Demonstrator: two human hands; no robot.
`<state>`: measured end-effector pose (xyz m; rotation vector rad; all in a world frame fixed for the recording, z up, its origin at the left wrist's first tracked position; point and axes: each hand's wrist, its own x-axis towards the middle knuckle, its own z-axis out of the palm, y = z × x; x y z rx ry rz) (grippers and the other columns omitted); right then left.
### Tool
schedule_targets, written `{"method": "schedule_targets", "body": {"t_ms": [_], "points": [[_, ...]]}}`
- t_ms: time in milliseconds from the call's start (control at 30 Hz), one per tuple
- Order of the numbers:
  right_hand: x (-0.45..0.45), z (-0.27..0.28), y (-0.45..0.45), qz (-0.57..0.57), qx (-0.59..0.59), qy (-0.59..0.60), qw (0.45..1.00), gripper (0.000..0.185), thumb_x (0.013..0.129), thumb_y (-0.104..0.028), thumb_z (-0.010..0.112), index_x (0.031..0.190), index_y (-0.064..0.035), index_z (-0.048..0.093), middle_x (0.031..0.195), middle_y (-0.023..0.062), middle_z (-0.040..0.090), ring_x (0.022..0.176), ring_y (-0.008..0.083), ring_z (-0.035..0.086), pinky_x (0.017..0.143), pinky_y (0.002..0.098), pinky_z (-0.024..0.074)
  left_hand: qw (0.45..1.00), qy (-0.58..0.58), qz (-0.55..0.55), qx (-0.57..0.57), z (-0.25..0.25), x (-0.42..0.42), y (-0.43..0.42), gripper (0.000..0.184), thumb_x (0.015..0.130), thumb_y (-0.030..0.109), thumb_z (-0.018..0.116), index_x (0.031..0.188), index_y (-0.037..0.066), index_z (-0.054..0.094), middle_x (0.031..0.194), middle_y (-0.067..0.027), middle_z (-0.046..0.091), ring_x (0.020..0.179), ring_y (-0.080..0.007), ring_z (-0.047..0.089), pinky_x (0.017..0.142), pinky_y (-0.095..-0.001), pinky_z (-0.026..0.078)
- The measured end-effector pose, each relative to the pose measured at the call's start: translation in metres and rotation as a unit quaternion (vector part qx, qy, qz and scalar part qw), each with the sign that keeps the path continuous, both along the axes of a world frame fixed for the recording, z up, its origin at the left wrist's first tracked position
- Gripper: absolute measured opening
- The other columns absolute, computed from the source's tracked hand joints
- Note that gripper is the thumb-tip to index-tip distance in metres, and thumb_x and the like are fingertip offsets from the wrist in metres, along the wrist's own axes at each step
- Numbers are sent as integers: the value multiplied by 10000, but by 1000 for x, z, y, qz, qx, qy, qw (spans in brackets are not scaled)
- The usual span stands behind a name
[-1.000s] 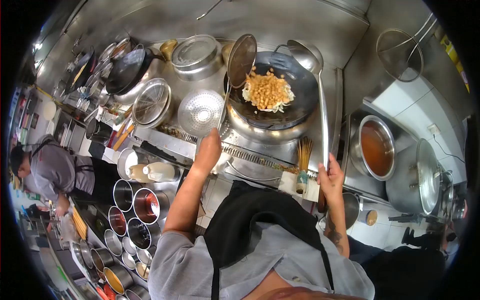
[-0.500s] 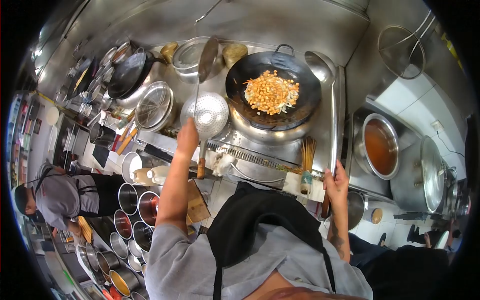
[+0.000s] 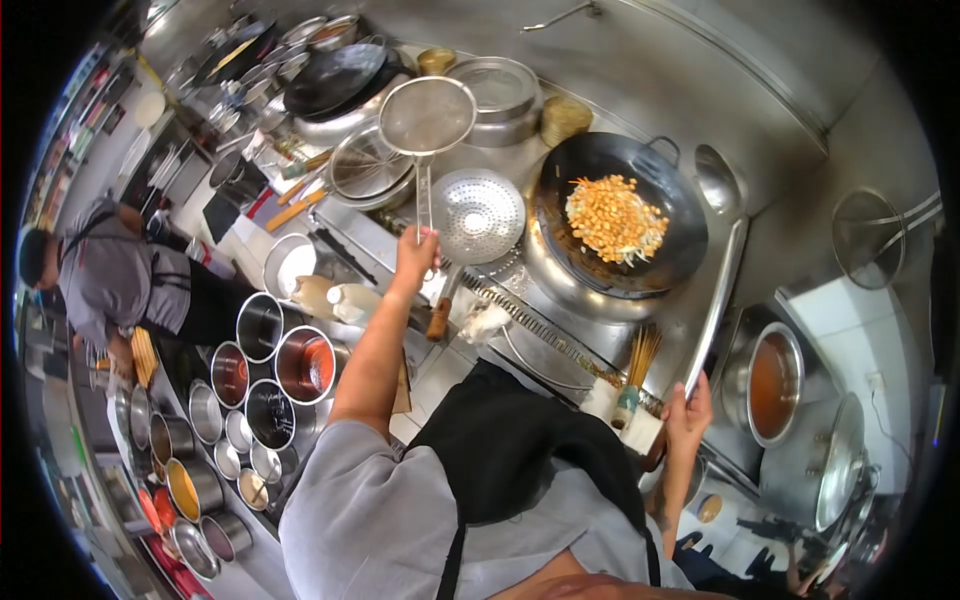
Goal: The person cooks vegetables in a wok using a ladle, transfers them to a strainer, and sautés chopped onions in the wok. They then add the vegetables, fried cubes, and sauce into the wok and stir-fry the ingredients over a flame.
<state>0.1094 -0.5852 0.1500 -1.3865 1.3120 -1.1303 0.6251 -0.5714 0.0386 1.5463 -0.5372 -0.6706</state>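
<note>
My left hand (image 3: pixel 417 252) is closed round the handle of a fine-mesh strainer (image 3: pixel 428 115), raised above the stove with its round face toward me. Just to the right, a perforated skimmer (image 3: pixel 478 215) with a wooden handle lies on the stovetop. My right hand (image 3: pixel 687 412) grips the lower handle of a long metal ladle (image 3: pixel 718 295), whose bowl rests on the stove's right side. Between the two tools sits a black wok (image 3: pixel 686 205) on its burner ring, holding diced orange-yellow pieces and pale shreds (image 3: pixel 615 220).
A bamboo brush (image 3: pixel 640 360) stands at the stove's front edge. To the right are a bowl of brown liquid (image 3: pixel 775 380) and a large lidded pot (image 3: pixel 838 460). Several pots of sauces (image 3: pixel 305 365) fill the left side, where another person (image 3: pixel 130 260) works.
My view has turned, shifting the stove rightward in the picture. The strainer, formerly almost edge-on, now shows its round mesh face. Both hands keep their holds.
</note>
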Motion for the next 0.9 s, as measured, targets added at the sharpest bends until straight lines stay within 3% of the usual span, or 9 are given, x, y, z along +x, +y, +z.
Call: {"method": "schedule_targets", "body": {"t_ms": [133, 267, 433, 467, 600, 667, 700, 800, 900], "points": [[1, -1, -12, 27, -39, -22, 999, 479, 937, -51, 559, 1380, 18, 389, 687, 11, 535, 469, 55, 460, 407, 201, 359, 991, 54, 100, -68, -41, 32, 13, 237, 883, 96, 597, 1060, -24, 494, 621, -78, 584, 421, -135, 533, 358, -263, 406], [-16, -15, -45, 37, -53, 139, 988, 488, 936, -88, 574, 1375, 18, 389, 675, 0, 506, 450, 53, 439, 379, 209, 345, 987, 86, 129, 34, -48, 45, 24, 337, 875, 126, 605, 1152, -14, 473, 676, -92, 616, 466, -157, 580, 375, -278, 430], [54, 14, -36, 147, 85, 70, 983, 434, 924, -59, 567, 1331, -12, 422, 653, 3, 471, 414, 78, 429, 358, 222, 349, 987, 99, 118, 40, -79, 36, 26, 851, 821, 184, 666, 1462, -41, 153, 889, -168, 635, 674, -218, 655, 465, -321, 502], [66, 14, -32, 200, 121, -31, 972, 428, 923, -79, 571, 1321, -26, 425, 637, 4, 456, 398, 84, 422, 355, 227, 342, 985, 109, 131, 39, -85, 29, 27, 862, 814, 176, 673, 1458, -53, 147, 909, -183, 629, 688, -225, 655, 470, -325, 507], [138, 42, -12, 411, 224, -188, 863, 419, 938, -127, 523, 1327, -21, 408, 634, -9, 384, 360, 65, 361, 343, 244, 337, 978, 129, 166, 13, -76, -5, 55, 895, 787, 178, 692, 1436, -100, 142, 924, -204, 614, 716, -251, 640, 528, -324, 515], [171, 52, -3, 469, 290, -207, 808, 413, 920, -94, 530, 1309, -10, 420, 636, 2, 410, 361, 71, 371, 341, 234, 329, 983, 5, 174, 54, -103, -17, 69, 819, 760, 210, 708, 1363, -110, 256, 944, -207, 611, 843, -273, 627, 698, -360, 502], [187, 55, 3, 496, 322, -217, 777, 410, 911, -78, 533, 1300, -4, 426, 637, 8, 424, 361, 74, 375, 341, 229, 325, 987, 2, 156, 49, -49, -44, 99, 771, 737, 233, 722, 1314, -105, 339, 1010, -225, 606, 957, -312, 616, 834, -398, 489], [227, 62, 16, 584, 391, -113, 702, 428, 898, -79, 554, 1301, 9, 437, 647, 10, 449, 376, 77, 403, 357, 224, 344, 990, 5, 105, 92, -5, -93, 152, 758, 817, 297, 681, 1353, -105, 326, 813, -133, 634, 704, -213, 652, 650, -356, 514], [264, 53, 35, 664, 383, 38, 641, 400, 896, -51, 552, 1281, -2, 453, 666, 9, 462, 387, 71, 429, 360, 229, 357, 994, -56, 15, 95, -57, -136, 214, 626, 827, 259, 666, 1313, -48, 418, 787, -136, 646, 739, -244, 651, 682, -364, 510]]}}
